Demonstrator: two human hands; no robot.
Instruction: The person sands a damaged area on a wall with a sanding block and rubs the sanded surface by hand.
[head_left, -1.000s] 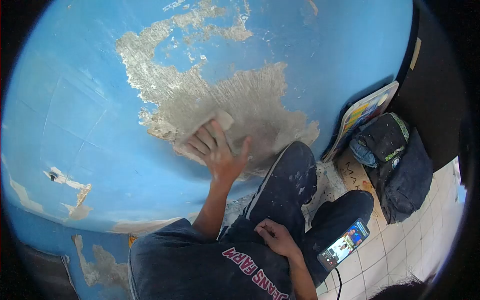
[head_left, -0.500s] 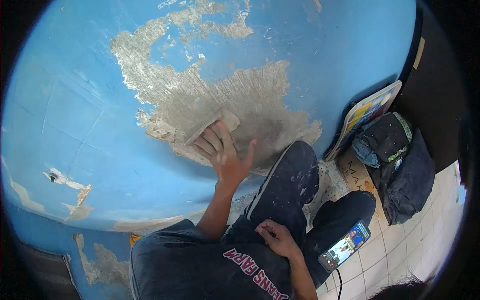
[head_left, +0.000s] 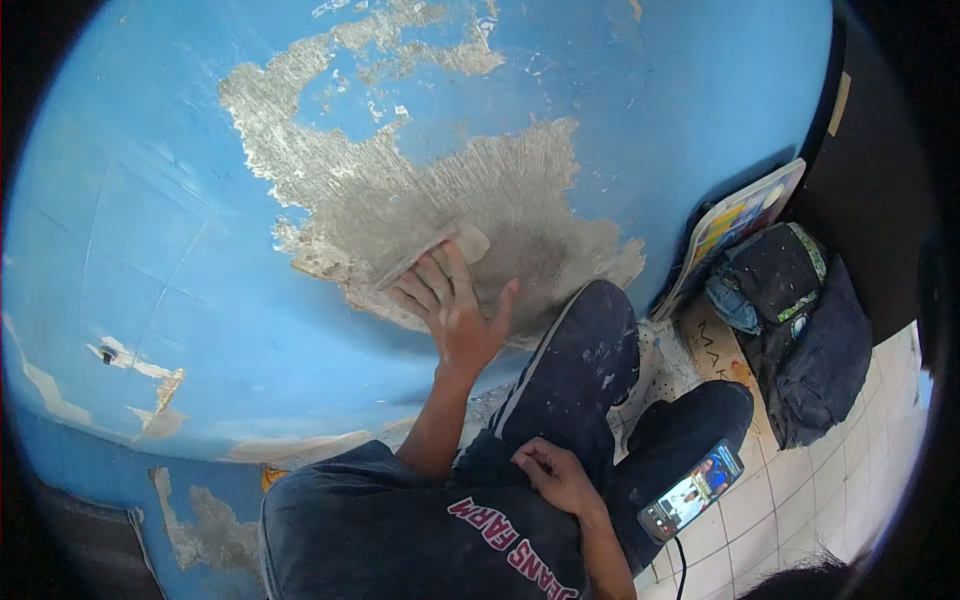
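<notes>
A pale flat piece (head_left: 474, 243) is held by the left hand (head_left: 464, 325) near the middle of the frame, pinned against the wall beneath nearly straight fingers; the thumb is spread away to the right. The piece is set on a rough grey patch (head_left: 350, 190), where the surface has been bared in a ragged shape that is stretched toward the upper left. The patch is surrounded by the blue wall (head_left: 680, 90), by which most of the upper frame is filled.

Below and to the right, the right hand (head_left: 560, 482) is rested in the lap with its fingers loosely curled; whether anything is enclosed by it cannot be told from this angle. A dark shirt (head_left: 390, 530) with pink-edged lettering is seen at the bottom, and dark trousers (head_left: 585, 350), flecked with white, are seen bent at the knees.

At the lower right, a lit phone (head_left: 690, 492) is seen beside the trousers, with a black cable (head_left: 681, 565) run downward from it over the tiled floor (head_left: 800, 505). Farther right, dark cloth (head_left: 815, 370) is heaped beside a box (head_left: 712, 345) marked "MAK", and a colourful board (head_left: 735, 222) is leaned against the wall.
</notes>
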